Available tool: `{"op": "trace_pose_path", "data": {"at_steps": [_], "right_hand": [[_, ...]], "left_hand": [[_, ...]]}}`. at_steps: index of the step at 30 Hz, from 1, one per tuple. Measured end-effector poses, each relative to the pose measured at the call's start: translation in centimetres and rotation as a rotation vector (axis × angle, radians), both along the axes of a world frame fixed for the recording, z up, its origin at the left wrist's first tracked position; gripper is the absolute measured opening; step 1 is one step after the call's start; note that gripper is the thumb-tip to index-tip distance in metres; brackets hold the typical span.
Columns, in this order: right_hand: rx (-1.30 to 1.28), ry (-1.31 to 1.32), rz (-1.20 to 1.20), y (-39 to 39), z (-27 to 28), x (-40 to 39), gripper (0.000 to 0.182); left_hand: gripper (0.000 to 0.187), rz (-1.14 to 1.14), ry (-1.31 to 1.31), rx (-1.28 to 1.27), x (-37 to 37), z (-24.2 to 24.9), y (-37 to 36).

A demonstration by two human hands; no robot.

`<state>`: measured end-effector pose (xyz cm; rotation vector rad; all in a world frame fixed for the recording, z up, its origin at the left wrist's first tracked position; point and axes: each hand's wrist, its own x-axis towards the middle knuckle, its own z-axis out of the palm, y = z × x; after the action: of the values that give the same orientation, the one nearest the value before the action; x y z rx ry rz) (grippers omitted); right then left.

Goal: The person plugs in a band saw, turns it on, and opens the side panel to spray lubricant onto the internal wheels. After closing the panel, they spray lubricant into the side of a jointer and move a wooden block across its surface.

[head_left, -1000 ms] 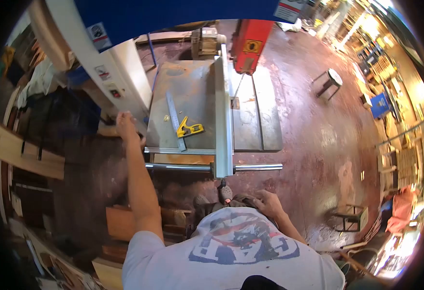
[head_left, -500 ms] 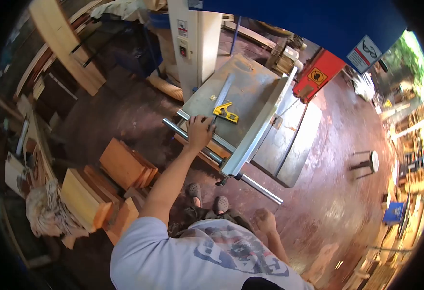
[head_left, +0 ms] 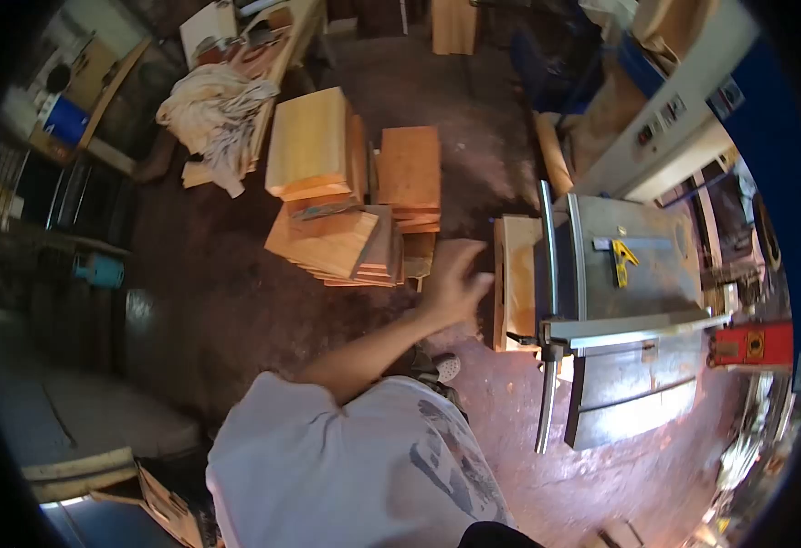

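My left hand [head_left: 453, 285] is raised over the floor between the wood stacks and the band saw. It looks slightly blurred, with thumb and fingers apart and nothing visible in it. Nearest on its left are stacked boards: a pale block [head_left: 307, 146] on top, angled boards [head_left: 323, 239] below, and a reddish stack [head_left: 409, 169] behind. To its right stands the saw table [head_left: 665, 274] with its metal fence [head_left: 615, 329] and front rail [head_left: 548, 247]. A yellow-headed combination square [head_left: 623, 263] lies on that table. My right hand is out of view.
A crumpled cloth [head_left: 218, 114] hangs on a bench at upper left. The saw's pale column [head_left: 665, 132] rises at upper right, near a red guard [head_left: 752, 345]. A wooden box-like piece [head_left: 517, 274] sits beside the rail. Grey machinery surfaces [head_left: 81, 384] fill the lower left.
My view has swung left toward the wood stacks. My left hand has come off the saw table's front rail toward the boards. My right hand has left the view.
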<state>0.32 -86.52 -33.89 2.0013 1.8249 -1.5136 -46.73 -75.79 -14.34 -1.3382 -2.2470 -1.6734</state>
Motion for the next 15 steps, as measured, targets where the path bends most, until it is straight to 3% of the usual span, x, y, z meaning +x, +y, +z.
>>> {"op": "trace_pose_path", "data": {"at_steps": [1, 2, 3, 4, 6, 7, 8, 9, 10, 11, 14, 15], "right_hand": [[0.012, -0.016, 0.101, 0.6, -0.8, 0.0, 0.025], [0.039, -0.018, 0.199, 1.3, -1.8, -0.1, 0.025], [0.082, -0.016, 0.295, 1.9, -2.8, -0.1, 0.025], [0.134, -0.016, 0.383, 2.7, -3.1, -0.7, 0.025], [0.226, -0.01, 0.476, 4.8, -3.1, -2.8, 0.025], [0.239, 0.018, 0.456, 5.9, 1.0, -7.8, 0.028], [0.253, 0.046, 0.438, 7.1, 5.8, -13.4, 0.031], [0.272, 0.23, 0.551, 9.0, 4.2, -16.1, 0.035], [0.35, 0.396, 0.508, 9.4, 6.5, -21.3, 0.023], [0.333, 0.359, 0.578, 10.6, 5.6, -25.1, 0.029], [0.507, 0.649, 0.666, 11.4, 14.3, -41.5, 0.029], [0.375, 0.665, 0.631, 11.5, 15.1, -46.2, 0.033]], "left_hand": [[0.048, 0.122, -0.095, -0.082, -2.1, 0.6, -4.3], [0.044, 0.313, 0.141, -0.107, -5.1, 0.4, -8.1], [0.045, 0.433, -0.032, -0.101, -7.8, 0.5, -12.2], [0.053, 0.472, -0.17, -0.138, -10.2, 3.7, -15.2], [0.064, 0.712, -0.238, -0.062, -17.5, 1.6, -20.1], [0.069, 0.826, -0.219, -0.091, -20.8, 0.8, -21.9], [0.074, 0.84, -0.279, -0.118, -24.0, -0.2, -23.4], [0.078, 0.847, -0.339, -0.142, -27.1, -1.3, -24.2], [0.081, 0.837, -0.359, -0.169, -29.9, -2.5, -24.4], [0.083, 0.826, -0.378, -0.196, -32.4, -3.8, -24.5], [0.086, 0.7, -0.462, -0.26, -36.2, -5.3, -24.4], [0.087, 0.635, -0.49, -0.282, -37.4, -5.4, -24.1]]}}
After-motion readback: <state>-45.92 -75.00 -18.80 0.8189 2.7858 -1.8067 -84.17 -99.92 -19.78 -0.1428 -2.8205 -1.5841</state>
